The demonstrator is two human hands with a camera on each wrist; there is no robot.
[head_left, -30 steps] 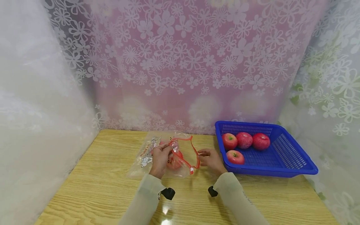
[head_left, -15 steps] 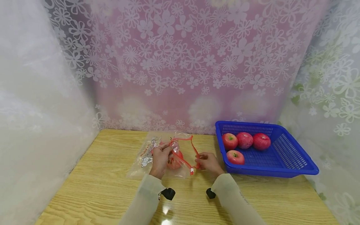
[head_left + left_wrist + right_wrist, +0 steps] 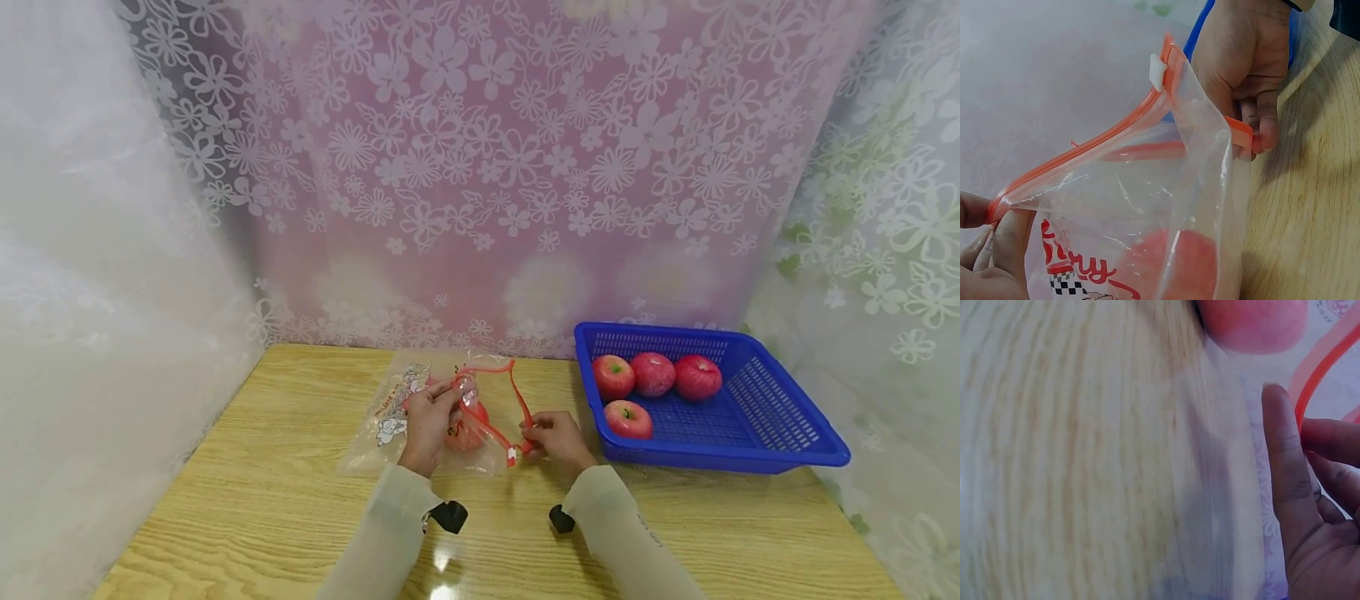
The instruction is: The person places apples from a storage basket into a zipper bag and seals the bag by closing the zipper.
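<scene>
Light wooden table (image 3: 262, 500). Blue plastic mesh basket (image 3: 757, 417) at right: four red apples. Clear zip-top plastic bag with orange seal strip (image 3: 420, 417) lies mid-table, mouth open, red apple (image 3: 467, 432) inside. Left hand (image 3: 426, 421) pinches strip's left end; right hand (image 3: 553, 435) pinches right end.
</scene>
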